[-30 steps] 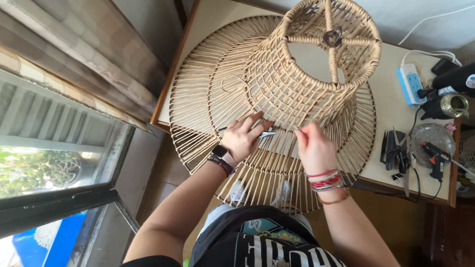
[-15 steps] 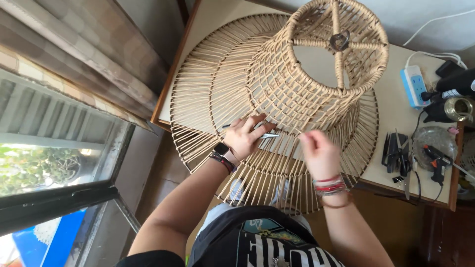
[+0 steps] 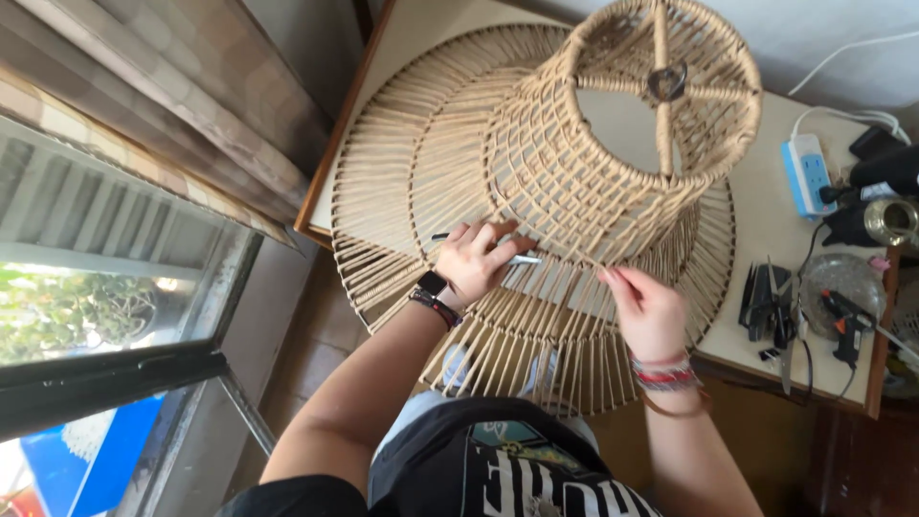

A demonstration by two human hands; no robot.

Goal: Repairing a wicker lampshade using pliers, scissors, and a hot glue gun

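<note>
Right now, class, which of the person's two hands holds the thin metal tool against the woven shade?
The left hand, the one wearing a dark wristwatch, holds the thin metal tool against the woven shade. The right hand, with red bracelets, only pinches the cord.

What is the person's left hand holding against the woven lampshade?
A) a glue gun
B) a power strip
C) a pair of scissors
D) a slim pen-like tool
D: the left hand grips a slim pen-like tool laid across the cords of the woven lampshade, while the glue gun and power strip lie untouched on the table.
</note>
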